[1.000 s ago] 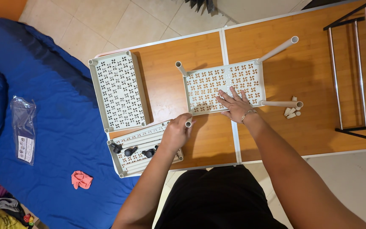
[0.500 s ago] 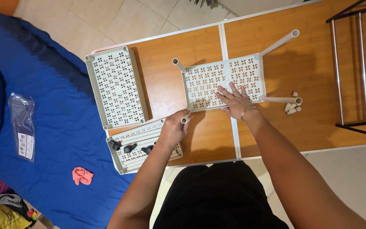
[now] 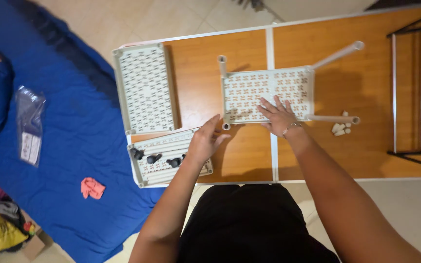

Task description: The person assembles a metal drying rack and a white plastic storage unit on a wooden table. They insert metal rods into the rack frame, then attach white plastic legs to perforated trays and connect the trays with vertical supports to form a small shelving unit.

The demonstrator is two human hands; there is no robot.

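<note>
— Where do our fingers stand?

— Our right hand [image 3: 279, 116] lies flat, fingers [image 3: 268, 103] spread, pressing on the perforated white shelf panel [image 3: 249, 92] in the middle of the counter [image 3: 200, 63]. Our left hand [image 3: 204, 141] is open too, fingers loosely spread, pinching nothing, hovering just left of the panel's near-left corner.

— And the leg there?

— A short white tube [image 3: 226, 126] stands at that corner, just beside our left fingertips, to their right. So the left hand is nearer to it. The panel's long axis runs left to right across the counter.

— What lies further out?

— Under our left wrist, a second panel [image 3: 157, 170] holding small black fittings [image 3: 154, 158]; beyond it, a third panel [image 3: 144, 87]. Right of our right hand, small white caps [image 3: 339, 128], then a metal rack [image 3: 415, 87].
</note>
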